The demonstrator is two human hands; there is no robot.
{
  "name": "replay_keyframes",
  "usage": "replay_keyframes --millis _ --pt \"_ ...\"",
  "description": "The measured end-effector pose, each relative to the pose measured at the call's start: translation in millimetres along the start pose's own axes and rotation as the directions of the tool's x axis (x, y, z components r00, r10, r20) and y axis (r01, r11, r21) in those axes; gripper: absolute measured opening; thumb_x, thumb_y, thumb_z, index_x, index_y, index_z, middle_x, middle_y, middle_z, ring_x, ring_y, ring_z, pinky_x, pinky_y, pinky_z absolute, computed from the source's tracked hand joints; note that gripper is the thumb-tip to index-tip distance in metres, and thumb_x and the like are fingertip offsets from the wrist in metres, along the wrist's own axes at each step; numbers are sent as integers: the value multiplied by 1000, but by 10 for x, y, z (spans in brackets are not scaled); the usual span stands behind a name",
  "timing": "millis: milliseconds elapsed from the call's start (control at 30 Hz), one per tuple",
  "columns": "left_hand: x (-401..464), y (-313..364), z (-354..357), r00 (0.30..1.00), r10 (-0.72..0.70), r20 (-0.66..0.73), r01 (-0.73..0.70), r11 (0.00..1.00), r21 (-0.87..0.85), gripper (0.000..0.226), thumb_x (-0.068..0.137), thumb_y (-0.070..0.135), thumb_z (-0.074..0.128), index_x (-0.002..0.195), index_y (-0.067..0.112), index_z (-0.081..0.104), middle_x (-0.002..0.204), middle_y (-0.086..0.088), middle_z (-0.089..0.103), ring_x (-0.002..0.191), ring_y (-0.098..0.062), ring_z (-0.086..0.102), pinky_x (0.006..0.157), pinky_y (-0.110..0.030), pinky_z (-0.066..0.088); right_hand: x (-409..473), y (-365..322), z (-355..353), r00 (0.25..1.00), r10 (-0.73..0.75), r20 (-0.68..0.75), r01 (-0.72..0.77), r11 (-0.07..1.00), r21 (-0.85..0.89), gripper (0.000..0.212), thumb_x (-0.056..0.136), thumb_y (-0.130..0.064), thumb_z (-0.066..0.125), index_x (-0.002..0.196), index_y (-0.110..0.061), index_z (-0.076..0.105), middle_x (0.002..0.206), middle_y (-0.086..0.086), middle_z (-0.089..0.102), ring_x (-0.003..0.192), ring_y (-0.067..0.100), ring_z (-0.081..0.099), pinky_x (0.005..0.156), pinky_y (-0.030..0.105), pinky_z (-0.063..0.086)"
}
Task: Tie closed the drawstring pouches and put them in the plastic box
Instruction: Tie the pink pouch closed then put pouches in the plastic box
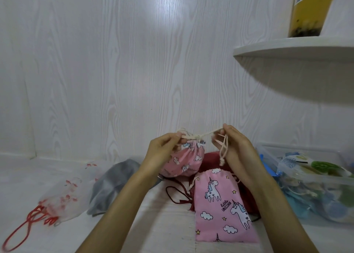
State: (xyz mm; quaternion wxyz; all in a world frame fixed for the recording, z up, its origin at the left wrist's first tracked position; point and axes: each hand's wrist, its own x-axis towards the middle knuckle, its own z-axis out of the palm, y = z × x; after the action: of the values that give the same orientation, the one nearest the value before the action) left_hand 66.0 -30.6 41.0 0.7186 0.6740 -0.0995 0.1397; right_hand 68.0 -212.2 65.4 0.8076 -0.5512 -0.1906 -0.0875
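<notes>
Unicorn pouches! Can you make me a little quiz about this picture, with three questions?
1. True or false: both hands are pulling cream strings at the top of a pink unicorn pouch.
2. Which pouch lies farthest left? A) grey B) see-through with red strings C) dark red
3. Where is the plastic box?

Key:
1. True: left hand and right hand pinch the strings of the held pouch.
2. B, the see-through pouch.
3. On the right, the plastic box already holds pouches.
</notes>
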Motion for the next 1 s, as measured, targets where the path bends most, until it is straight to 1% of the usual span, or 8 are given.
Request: replay_keyframes --millis 67,133,267,400,533,667,800,1000 --pt "-24 13 37 993 -120 4 119 983 -142 25 94 33 56 87 18 74 75 6 67 64 -1 58 54 -14 39 -51 -5 125 991 93 101 -129 880 458 28 93 -20 49 68 -11 55 78 5 66 85 17 68 91 35 54" --pt "-61 36 67 981 -190 -34 175 951 -256 24 91 30 59 75 18 73 65 5 63 55 -3 55 48 -14 37 -77 67 207 982 117 146 -180 801 571 31 95 -22 47 66 -13 54 68 2 60 72 15 66 91 34 53" --pt "-53 80 -31 959 -215 -183 156 944 -291 19 91 23 58 78 18 70 64 9 66 46 5 57 44 -12 42 -14 158 161 970 239 42 -223 810 542 31 96 -21 46 65 -13 46 57 -1 45 53 11 51 81 32 58" --pt "-15 18 -4 972 -160 -173 126 973 -191 19 94 20 55 87 16 72 77 5 69 66 2 65 65 -17 47 40 260 0 940 337 -46 -249 774 582 31 97 -18 44 66 -13 41 53 0 41 47 11 44 66 30 60" --pt "-20 44 42 999 -27 -24 19 963 -270 26 100 19 42 97 7 64 103 0 73 99 -9 68 79 -15 55 20 248 -13 923 384 29 -346 791 504 30 96 -18 45 67 -12 44 57 1 44 50 12 49 60 27 59" --pt "-35 134 56 994 -54 94 91 888 -451 22 101 16 38 86 11 54 83 -1 74 79 -9 72 69 -18 57 1 334 41 840 529 122 -541 796 270 27 95 -15 47 69 -9 45 56 3 47 47 12 52 61 28 59" --pt "28 71 -81 981 -176 86 193 939 -284 23 99 17 42 80 15 55 65 4 54 50 -2 57 52 -13 50 16 329 5 818 569 84 -571 787 236 29 96 -14 45 68 -9 45 55 3 47 49 13 54 56 28 58" --pt "-5 -32 -92 931 -290 220 222 932 286 23 94 28 54 96 21 75 65 12 57 62 -2 50 64 -20 34 -7 94 -37 918 394 -44 -396 904 -163 29 96 -15 50 69 -6 56 75 12 68 70 19 69 69 30 60"
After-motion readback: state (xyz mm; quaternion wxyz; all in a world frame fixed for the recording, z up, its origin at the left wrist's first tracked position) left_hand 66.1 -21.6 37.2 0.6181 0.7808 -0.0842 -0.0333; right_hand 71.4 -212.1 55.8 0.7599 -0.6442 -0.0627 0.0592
